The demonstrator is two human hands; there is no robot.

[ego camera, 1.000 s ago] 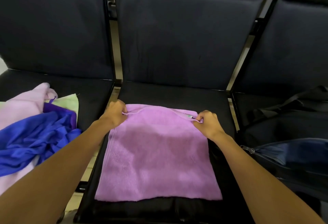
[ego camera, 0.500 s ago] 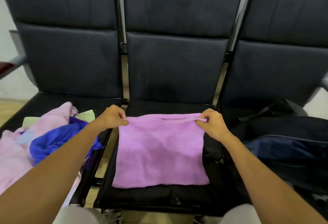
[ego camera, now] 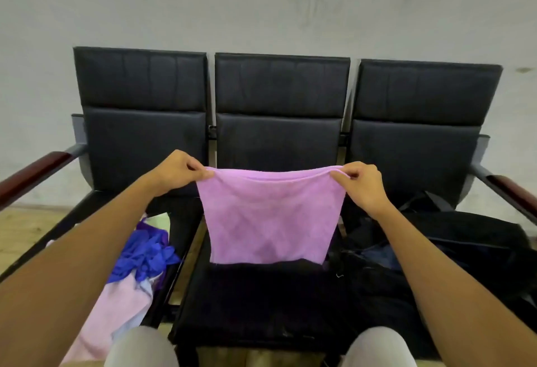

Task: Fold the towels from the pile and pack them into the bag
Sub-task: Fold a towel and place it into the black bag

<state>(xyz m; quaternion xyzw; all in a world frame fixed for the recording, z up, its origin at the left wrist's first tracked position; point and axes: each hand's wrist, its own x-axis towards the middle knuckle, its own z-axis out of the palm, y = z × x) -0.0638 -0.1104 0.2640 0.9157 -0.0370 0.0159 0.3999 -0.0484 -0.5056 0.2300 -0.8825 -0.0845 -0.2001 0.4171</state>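
A purple towel [ego camera: 270, 215] hangs in the air over the middle seat [ego camera: 255, 302], held by its two upper corners. My left hand [ego camera: 177, 170] pinches the left corner and my right hand [ego camera: 361, 182] pinches the right corner. The towel's lower edge ends just above the seat cushion. A pile of towels [ego camera: 136, 268], blue, purple, pale pink and light green, lies on the left seat, partly hidden behind my left forearm. A dark bag [ego camera: 436, 253] with a navy lining lies open on the right seat.
Three black padded seats stand in a row against a grey wall. Wooden armrests [ego camera: 32, 174] close off both ends of the row. My knees show at the bottom edge. A wooden floor [ego camera: 20, 230] lies to the left.
Both hands have lifted the purple towel off the middle seat, where it lay flat. It now hangs free, and the view has pulled back and tilted up.
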